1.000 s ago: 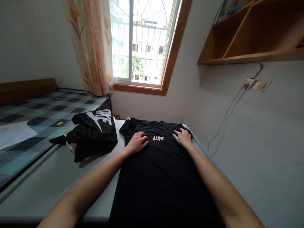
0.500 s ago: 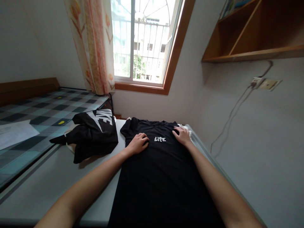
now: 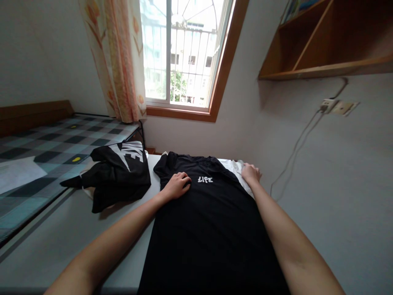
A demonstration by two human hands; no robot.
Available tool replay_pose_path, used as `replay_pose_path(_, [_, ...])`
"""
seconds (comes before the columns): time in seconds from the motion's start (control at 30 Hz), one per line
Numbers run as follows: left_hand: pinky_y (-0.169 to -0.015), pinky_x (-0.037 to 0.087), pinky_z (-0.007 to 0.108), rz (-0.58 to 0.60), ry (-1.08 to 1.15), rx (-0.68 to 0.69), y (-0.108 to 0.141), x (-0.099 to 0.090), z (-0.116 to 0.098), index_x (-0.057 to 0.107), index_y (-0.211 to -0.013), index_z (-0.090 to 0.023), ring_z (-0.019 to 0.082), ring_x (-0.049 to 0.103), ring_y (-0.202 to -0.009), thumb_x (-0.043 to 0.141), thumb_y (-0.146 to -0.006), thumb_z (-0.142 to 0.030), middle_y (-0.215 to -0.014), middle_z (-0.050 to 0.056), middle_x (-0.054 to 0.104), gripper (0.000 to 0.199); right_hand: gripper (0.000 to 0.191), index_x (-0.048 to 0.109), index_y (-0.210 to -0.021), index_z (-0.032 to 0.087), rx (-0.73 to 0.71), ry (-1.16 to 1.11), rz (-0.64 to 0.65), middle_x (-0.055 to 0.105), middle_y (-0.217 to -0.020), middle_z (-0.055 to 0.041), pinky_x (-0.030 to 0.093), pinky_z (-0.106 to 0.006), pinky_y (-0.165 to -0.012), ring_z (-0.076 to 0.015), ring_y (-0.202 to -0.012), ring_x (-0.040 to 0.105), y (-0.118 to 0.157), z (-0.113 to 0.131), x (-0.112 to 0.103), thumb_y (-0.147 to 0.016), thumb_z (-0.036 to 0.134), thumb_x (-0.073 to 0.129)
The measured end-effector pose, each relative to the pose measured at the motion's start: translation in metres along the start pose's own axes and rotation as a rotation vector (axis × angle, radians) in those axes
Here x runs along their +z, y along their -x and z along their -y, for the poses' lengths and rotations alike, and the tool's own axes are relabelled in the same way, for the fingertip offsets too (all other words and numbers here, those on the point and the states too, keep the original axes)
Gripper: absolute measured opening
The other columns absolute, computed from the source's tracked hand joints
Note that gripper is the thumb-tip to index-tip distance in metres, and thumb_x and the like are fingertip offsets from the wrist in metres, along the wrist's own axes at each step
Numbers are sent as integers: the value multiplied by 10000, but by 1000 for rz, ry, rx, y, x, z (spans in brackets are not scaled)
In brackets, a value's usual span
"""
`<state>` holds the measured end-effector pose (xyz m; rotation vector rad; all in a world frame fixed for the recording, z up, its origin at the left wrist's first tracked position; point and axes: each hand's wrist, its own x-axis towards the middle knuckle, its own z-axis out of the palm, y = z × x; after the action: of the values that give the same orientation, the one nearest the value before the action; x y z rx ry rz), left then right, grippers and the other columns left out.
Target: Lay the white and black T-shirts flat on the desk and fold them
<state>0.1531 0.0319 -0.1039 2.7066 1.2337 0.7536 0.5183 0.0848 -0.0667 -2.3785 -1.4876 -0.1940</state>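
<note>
A black T-shirt point(image 3: 208, 229) lies spread on the white table, with small white lettering point(image 3: 205, 180) on its chest. My left hand point(image 3: 178, 185) rests on the upper left of the shirt, palm down, its fingers loosely bent and apart. Beyond the shirt's right edge, my right hand point(image 3: 251, 173) is closed at the border of a white cloth point(image 3: 233, 166). That cloth shows from beneath the shirt's right shoulder and side. My right fingertips are partly hidden. The shirt's right shoulder edge slants inward.
A black bag with a white logo point(image 3: 121, 176) sits left of the shirt on the white table point(image 3: 61, 250). Farther left are a checked mattress point(image 3: 101, 131) and a paper sheet point(image 3: 21, 174). A wall point(image 3: 322, 172) with a hanging cable point(image 3: 290, 159) borders the right side.
My right hand has moved right, off the shirt's shoulder to the white cloth. More white cloth shows along the shirt's right edge. My left hand stays on the shirt.
</note>
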Motion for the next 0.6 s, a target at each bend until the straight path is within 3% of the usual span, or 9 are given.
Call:
replay_pose_path(0.13, [-926,425,360,3,-10,1,0,-1,-1,638,-1066,-224,215,533,-1041,507,-906,-287,-1088,60,592,216,358,718,-1096,136,12,179,5,588,-1188,-202,369,-478,-927,-349,-1151,471,0,-15,2,-879,283,474])
replay_pose_path(0.27, [-920,425,358,5,-19,-5,0,-2,-4,633,-1072,-221,217,531,-1041,509,-908,-294,-1089,61,589,218,336,738,-1015,140,7,160,17,575,-1180,-208,366,-479,-933,-358,-1165,460,1,-20,6,-858,349,527])
replay_pose_path(0.37, [-920,422,359,6,-18,-3,0,-2,-4,629,-1075,-224,219,528,-1047,512,-906,-295,-1090,63,586,218,356,698,-1071,132,69,-15,-2,584,-1169,-217,370,-505,-940,-363,-1141,495,-8,-22,8,-867,327,481])
replay_pose_path(0.47, [-912,423,358,-5,-22,7,0,-1,-3,630,-1066,-220,219,529,-1038,509,-906,-295,-1083,63,585,214,379,625,-1144,98,209,-372,-111,615,-1108,-224,405,-471,-917,-331,-1065,557,-23,-32,9,-866,272,435])
replay_pose_path(0.6, [-893,429,363,-15,-36,18,-1,3,1,631,-1056,-223,220,532,-1023,516,-901,-298,-1068,62,589,208,359,613,-1072,106,274,-661,-198,656,-957,-158,464,-398,-836,-274,-926,603,-34,-59,12,-739,220,546])
